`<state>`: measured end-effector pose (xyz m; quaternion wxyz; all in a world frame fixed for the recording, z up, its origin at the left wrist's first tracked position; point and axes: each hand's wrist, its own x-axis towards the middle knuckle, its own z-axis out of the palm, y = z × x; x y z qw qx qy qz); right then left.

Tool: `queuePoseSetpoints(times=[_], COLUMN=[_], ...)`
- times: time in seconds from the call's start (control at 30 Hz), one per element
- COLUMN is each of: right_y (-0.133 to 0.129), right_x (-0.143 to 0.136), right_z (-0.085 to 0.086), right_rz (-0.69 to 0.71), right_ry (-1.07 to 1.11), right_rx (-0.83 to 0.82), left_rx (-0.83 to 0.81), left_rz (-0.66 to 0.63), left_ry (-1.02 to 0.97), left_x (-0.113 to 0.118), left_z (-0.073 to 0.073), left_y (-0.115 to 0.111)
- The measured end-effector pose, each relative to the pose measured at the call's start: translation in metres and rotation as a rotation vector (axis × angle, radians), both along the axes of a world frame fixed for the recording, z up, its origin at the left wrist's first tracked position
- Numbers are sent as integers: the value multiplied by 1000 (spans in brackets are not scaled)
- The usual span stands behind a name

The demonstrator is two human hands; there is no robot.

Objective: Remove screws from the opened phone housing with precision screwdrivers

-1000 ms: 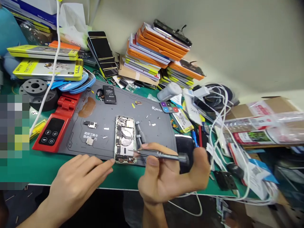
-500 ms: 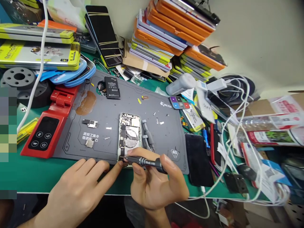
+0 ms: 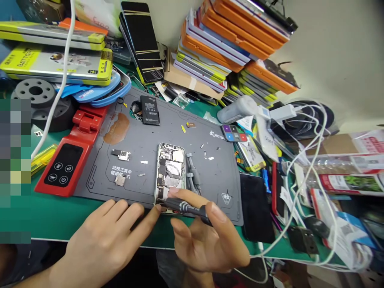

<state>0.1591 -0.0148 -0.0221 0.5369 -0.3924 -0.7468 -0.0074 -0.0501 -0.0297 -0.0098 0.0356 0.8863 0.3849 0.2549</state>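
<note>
An opened phone point(image 3: 171, 172) lies upright in the view on the dark grey mat point(image 3: 144, 140), its inner parts and a round coil showing. My right hand point(image 3: 210, 236) holds a dark screwdriver point(image 3: 189, 208), whose tip is at the phone's lower left part. My left hand point(image 3: 111, 236) rests at the mat's front edge, its index fingertip on the phone's lower left corner and the other fingers spread. More dark screwdrivers point(image 3: 193, 172) lie just right of the phone. Small metal parts point(image 3: 122, 155) and a black battery point(image 3: 150, 110) lie on the mat.
A red device point(image 3: 61, 164) stands at the left. Stacked boxes point(image 3: 237, 28) rise at the back, near a bottle point(image 3: 237, 109). A black phone point(image 3: 257, 206) with a cable lies right of the mat. Tangled white cables point(image 3: 315, 160) cover the right side.
The whole view has shifted, so things appear farther right. My right hand still holds the screwdriver at the phone, its thumb and fingers slightly changed; the left fingertip stays at the corner.
</note>
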Motion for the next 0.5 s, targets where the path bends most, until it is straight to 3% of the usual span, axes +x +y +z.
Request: queuePoseSetpoints(times=[0.17,0.33,0.43,0.5], right_y=[0,2,3,4], right_x=[2,-2,0,2], right_z=[4,9,11,12], right_rz=[-89,-76,-44,-25], right_ry=[4,76,65,74], right_rx=[33,38,-13,-21], left_rx=[-14,9,42,101], left_rz=[0,8,104,203], left_ry=[-32,-103,-186,-126], left_x=[0,0,-4,-7], left_z=[-4,-4,6,15], left_y=[-1,-2,-3,-1])
